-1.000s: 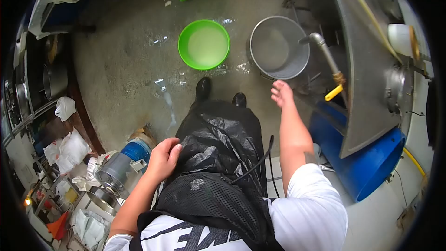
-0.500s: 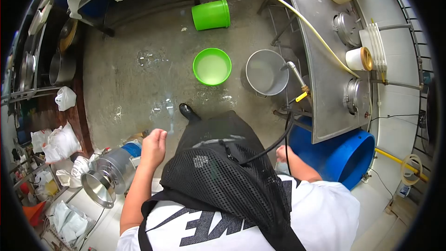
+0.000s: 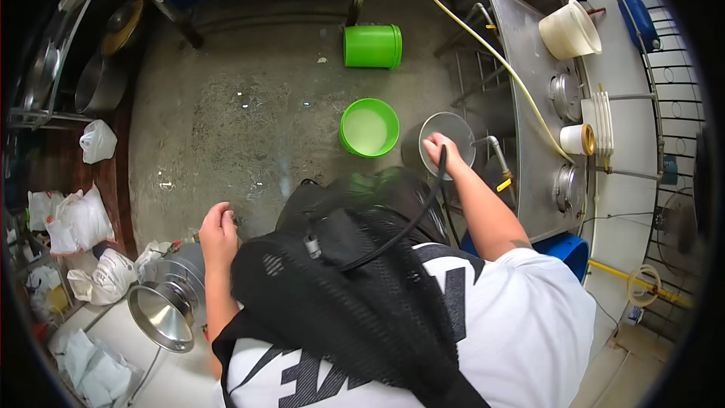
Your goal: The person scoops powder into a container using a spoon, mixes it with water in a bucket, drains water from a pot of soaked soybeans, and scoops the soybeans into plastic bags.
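The right hand (image 3: pixel 438 148) is being held curled over the metal pot (image 3: pixel 458 122); whether anything is being gripped cannot be told, nor can the pot's contents. Pale, cloudy liquid (image 3: pixel 368 131) is being held by the upright green bucket (image 3: pixel 344 136) beside it. Beyond, a second green container (image 3: pixel 370 47) is being supported on its side by the wet floor (image 3: pixel 204 143). The left hand (image 3: pixel 219 233) is being kept well apart, fingers bent; its closure cannot be told.
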